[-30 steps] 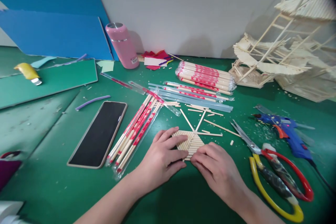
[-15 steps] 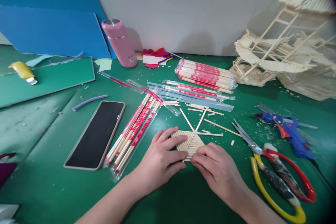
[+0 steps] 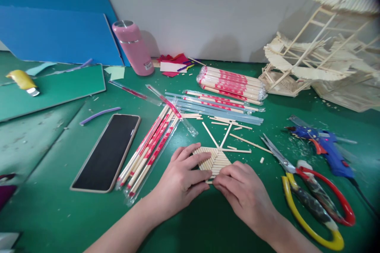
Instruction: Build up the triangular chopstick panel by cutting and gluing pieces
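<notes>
A small flat panel of short wooden sticks (image 3: 216, 159) lies on the green table (image 3: 59, 205). My left hand (image 3: 181, 180) rests on the panel's left side with its fingers stretched flat over the sticks. My right hand (image 3: 242, 191) has its fingers curled and pressed against the panel's lower right edge. Three bare sticks (image 3: 225, 136) fan out from the panel's far corner. Both hands touch the panel and nothing else.
Wrapped chopsticks (image 3: 150, 150) lie left of the hands beside a black phone (image 3: 107, 152). A chopstick bundle (image 3: 231, 83) and clear glue sticks (image 3: 213, 108) sit farther back. Scissors (image 3: 311, 197) and a blue glue gun (image 3: 326, 148) are right. A pink bottle (image 3: 133, 47), a stick model (image 3: 320, 55) stand behind.
Both hands stay on the stick panel with barely any movement. The view has drifted slightly, so things appear a little further left.
</notes>
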Demonstrator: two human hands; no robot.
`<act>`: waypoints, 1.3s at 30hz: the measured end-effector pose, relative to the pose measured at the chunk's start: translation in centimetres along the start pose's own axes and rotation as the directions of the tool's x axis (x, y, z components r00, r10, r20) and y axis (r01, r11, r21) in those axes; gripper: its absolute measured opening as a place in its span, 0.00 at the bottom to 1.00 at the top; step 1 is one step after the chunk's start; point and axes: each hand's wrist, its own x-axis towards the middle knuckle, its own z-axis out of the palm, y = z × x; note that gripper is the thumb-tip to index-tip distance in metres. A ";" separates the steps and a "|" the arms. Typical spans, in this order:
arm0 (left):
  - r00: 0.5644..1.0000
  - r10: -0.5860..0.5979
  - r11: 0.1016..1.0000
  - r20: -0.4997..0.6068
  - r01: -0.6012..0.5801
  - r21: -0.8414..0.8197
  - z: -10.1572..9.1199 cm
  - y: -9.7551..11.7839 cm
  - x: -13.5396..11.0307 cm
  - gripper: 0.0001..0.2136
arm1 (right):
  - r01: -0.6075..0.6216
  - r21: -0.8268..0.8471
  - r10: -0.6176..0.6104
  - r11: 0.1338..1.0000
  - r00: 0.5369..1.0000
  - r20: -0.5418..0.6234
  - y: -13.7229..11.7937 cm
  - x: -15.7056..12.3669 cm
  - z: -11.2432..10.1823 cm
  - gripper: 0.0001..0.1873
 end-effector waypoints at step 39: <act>0.999 -0.025 1.000 0.042 0.025 -0.006 -0.2 0.5 0.1 0.08 | -0.020 -0.272 0.021 0.962 1.000 0.002 -0.9 0.6 0.2 0.10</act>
